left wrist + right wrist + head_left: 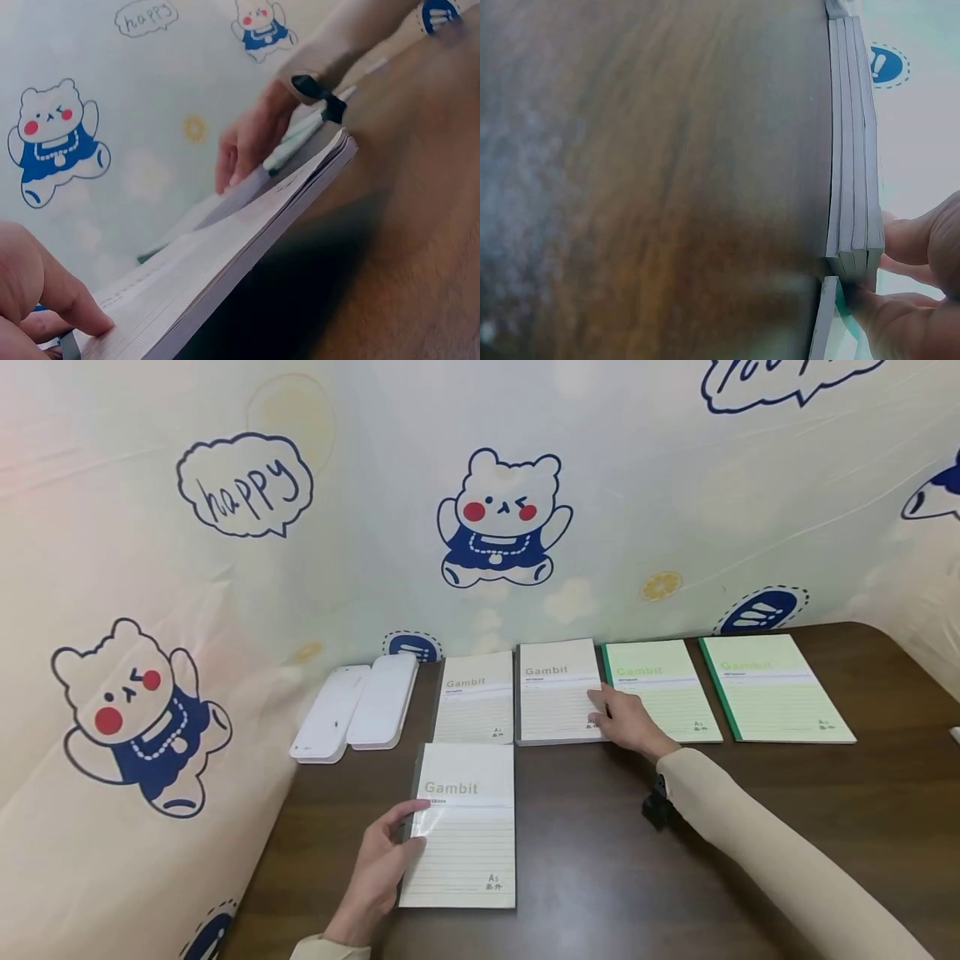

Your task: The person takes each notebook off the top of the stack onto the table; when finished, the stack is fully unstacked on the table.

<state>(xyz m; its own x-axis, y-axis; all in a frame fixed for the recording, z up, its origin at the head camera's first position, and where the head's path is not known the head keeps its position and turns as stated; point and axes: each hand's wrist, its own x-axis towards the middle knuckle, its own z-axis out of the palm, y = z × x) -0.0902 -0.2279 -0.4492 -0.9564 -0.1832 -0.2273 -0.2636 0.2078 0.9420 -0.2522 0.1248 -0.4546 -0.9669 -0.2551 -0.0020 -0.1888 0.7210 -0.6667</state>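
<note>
My left hand [377,864] grips a white "Gambit" notebook [468,852] by its dark spine side. In the left wrist view, that notebook [225,262] is tilted and held off the table, with a dark shadow beneath it. My right hand [628,720] is at the right edge of a stack of white notebooks [558,710]. In the right wrist view, the fingers and thumb of the right hand [922,277] are around the near corner of this stack [853,150], whose page edges show several layers. The fingertips' undersides are hidden.
Another white notebook [476,702] lies left of the stack. Two green-spined notebooks, one nearer [663,693] and one farther right [780,693], lie to its right. Two white cases [330,714] sit at the left. A printed cloth [360,560] hangs behind the brown table [615,877].
</note>
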